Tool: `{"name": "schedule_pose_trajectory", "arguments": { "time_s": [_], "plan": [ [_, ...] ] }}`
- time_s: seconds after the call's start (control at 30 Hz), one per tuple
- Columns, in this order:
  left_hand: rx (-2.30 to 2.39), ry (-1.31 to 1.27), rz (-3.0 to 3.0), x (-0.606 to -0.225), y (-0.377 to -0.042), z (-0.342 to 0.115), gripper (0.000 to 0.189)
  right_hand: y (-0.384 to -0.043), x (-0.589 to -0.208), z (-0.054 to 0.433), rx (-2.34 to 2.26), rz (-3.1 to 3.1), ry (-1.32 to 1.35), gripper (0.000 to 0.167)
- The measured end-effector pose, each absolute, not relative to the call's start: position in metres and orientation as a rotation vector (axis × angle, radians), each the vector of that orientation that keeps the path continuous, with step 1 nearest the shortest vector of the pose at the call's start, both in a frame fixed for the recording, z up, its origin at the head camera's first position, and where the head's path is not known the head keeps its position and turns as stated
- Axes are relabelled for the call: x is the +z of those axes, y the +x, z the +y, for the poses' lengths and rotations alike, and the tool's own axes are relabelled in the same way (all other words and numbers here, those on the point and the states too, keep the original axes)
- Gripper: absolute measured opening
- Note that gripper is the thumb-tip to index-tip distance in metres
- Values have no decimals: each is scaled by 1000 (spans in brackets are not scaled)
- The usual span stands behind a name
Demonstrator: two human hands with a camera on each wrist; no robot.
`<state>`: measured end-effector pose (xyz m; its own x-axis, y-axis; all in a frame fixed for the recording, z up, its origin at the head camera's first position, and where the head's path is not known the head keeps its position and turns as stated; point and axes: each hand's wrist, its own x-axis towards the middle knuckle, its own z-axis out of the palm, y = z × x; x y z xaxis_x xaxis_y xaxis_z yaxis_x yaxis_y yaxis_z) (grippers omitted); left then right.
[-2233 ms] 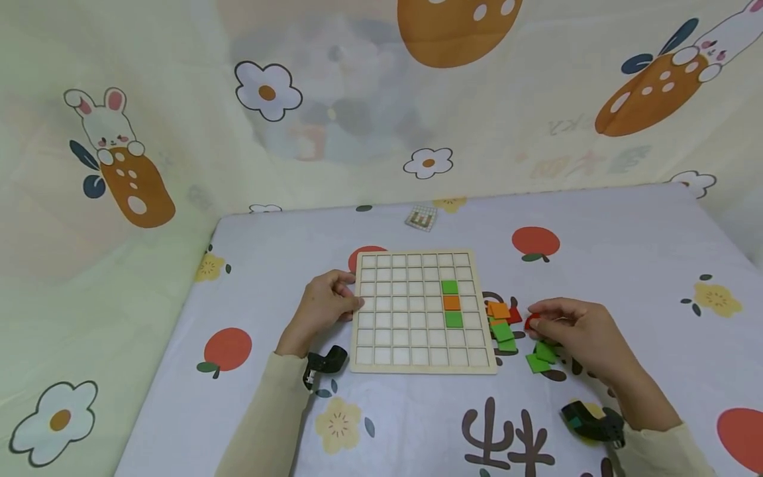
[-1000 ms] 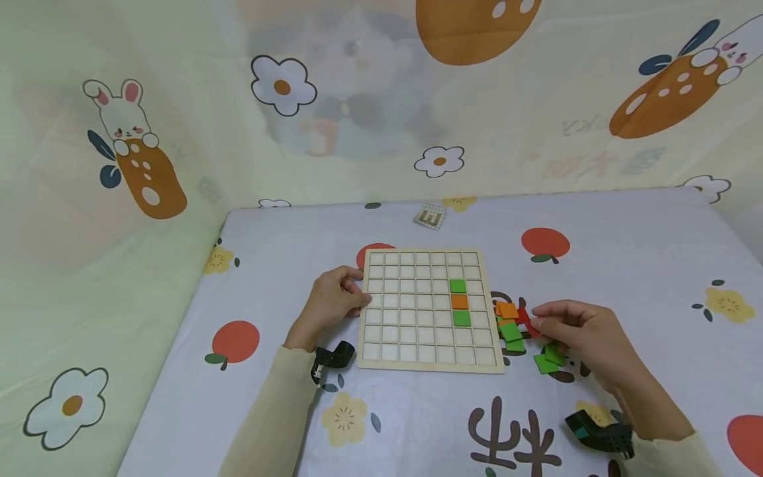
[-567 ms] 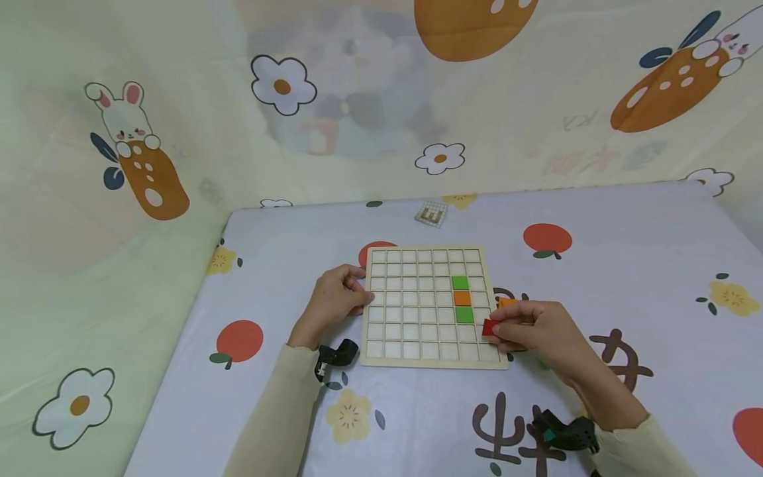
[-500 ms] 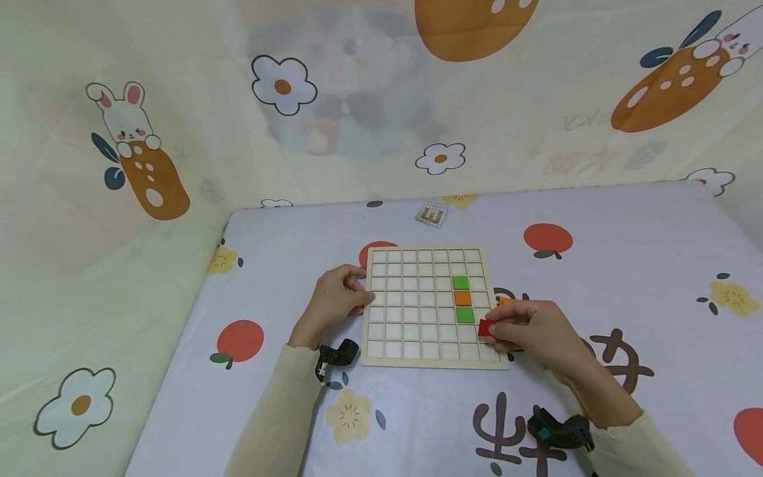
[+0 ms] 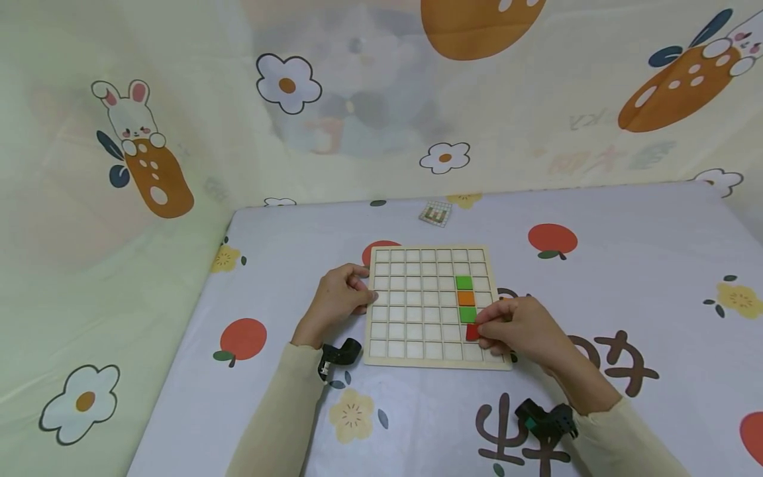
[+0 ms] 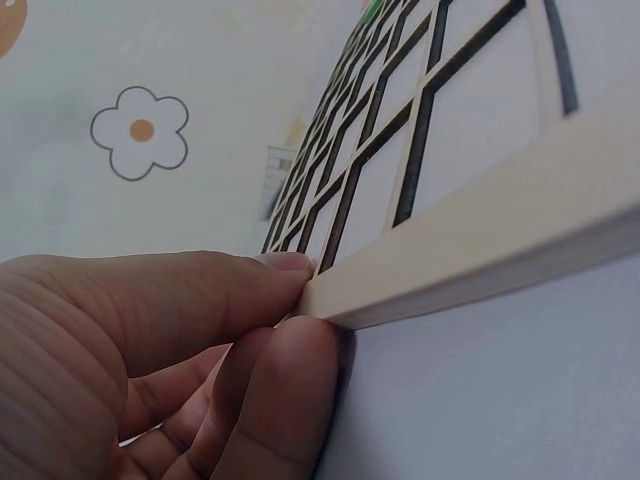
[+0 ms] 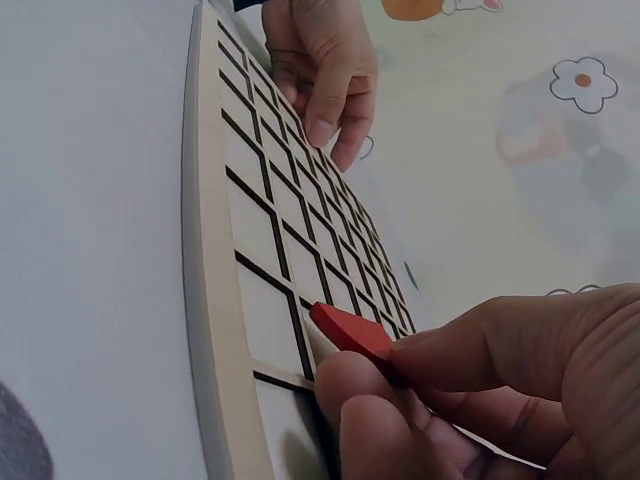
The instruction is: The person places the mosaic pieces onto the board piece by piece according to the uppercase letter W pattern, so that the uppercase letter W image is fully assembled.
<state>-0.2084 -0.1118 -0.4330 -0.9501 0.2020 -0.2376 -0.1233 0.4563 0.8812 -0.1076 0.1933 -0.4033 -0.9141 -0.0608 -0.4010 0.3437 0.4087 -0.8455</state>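
Observation:
A square wooden grid board (image 5: pixel 435 364) lies on the table. My left hand (image 5: pixel 334 298) holds its left edge, thumb on the rim (image 6: pixel 450 260) and a fingertip against the side. Between thumb and fingers of my right hand (image 5: pixel 524 331) is a small red square tile (image 5: pixel 472 332), pinched and tilted in the right wrist view, close over a cell near the board's right side. Just above that cell, a green tile (image 5: pixel 467 315), an orange tile (image 5: pixel 466 299) and another green tile (image 5: pixel 463 283) sit in one column.
A small card with a printed grid pattern (image 5: pixel 436 214) lies behind the board. The cloth (image 5: pixel 286 265) has printed fruit, flowers and dark characters. A patterned curtain (image 5: pixel 357 179) stands at the back. My right hand blocks sight of the area just right of the board.
My right hand has picked up the red tile from beside the loose tiles and carried it left over the board. My left hand stays on the board's left edge.

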Motion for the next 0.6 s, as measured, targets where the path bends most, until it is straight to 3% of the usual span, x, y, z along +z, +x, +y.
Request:
{"name": "schedule_pose_trajectory", "arguments": {
  "time_s": [0.6],
  "plan": [
    [1494,61,2404,-433,-208,-112,41,-109,-401,182,-1313,2482,167,10]
  ]
}}
